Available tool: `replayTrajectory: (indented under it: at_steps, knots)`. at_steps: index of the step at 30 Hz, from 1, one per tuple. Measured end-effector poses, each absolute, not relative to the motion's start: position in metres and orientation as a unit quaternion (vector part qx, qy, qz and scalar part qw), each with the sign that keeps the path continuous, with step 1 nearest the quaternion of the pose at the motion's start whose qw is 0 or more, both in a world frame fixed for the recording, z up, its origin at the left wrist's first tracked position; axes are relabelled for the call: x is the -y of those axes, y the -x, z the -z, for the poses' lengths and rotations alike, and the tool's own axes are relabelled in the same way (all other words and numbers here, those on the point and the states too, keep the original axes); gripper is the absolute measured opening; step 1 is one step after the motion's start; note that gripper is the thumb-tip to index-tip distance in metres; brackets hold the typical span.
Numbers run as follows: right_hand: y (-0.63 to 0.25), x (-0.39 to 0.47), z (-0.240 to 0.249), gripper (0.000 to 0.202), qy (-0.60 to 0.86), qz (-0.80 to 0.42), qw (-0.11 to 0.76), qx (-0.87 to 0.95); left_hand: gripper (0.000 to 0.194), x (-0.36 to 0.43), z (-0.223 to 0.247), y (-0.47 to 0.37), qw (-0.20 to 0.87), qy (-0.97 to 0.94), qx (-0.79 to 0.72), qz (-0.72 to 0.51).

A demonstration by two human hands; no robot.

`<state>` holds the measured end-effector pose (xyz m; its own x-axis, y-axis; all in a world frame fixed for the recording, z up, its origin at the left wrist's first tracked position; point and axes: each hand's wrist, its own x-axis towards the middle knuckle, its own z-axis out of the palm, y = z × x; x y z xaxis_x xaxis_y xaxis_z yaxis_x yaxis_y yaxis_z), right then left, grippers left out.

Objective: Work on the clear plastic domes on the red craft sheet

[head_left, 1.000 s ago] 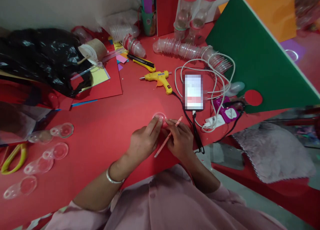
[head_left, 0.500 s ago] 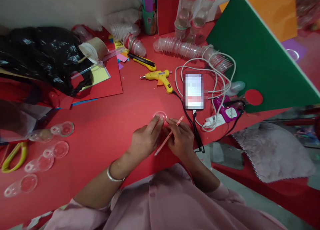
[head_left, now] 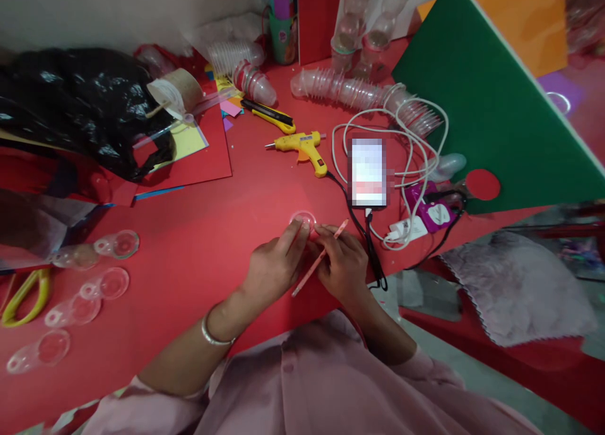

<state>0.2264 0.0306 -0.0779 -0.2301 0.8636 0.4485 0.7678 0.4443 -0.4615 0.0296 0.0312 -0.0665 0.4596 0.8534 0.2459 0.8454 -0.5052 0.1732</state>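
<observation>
My left hand [head_left: 276, 258] has its fingers closed on a small clear plastic cup [head_left: 302, 214], whose round rim shows past the fingertips above the red tabletop. The rest of that cup is hidden by the fingers. Close on its right, my right hand [head_left: 344, 258] is closed, with a pink patterned pencil [head_left: 309, 274] lodged slantwise across its fingers. The right fingertips meet the cup's near right edge. Several similar clear cups lie on their sides at the left, one of them this cup [head_left: 51, 350] nearest the front edge.
Beyond my hands lie a yellow glue gun [head_left: 302, 145], a box cutter [head_left: 269, 116] and a phone [head_left: 367, 173] with tangled white cable. Nested clear cups [head_left: 345, 89] lie behind. A green board [head_left: 491, 120] leans at right; a black plastic bag [head_left: 85, 101] and yellow-handled scissors [head_left: 26, 299] are left.
Both hands stay at the same spot, holding the cup and the pencil. Only a very slight shift of the camera view shows.
</observation>
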Motion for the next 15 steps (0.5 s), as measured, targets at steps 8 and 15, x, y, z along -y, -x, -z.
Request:
replayTrajectory:
  at_steps: [8, 15]
  knots:
    - [-0.2268, -0.031, 0.0764, 0.036, 0.52, -0.071, 0.335, 0.783, 0.068, -0.0297, 0.07, -0.0292, 0.029, -0.85, -0.494, -0.181]
    - [-0.2263, -0.0306, 0.0779, 0.03, 0.523, -0.078, 0.34, 0.778, 0.069, -0.0295, 0.072, -0.0282, 0.027, -0.854, -0.49, -0.175]
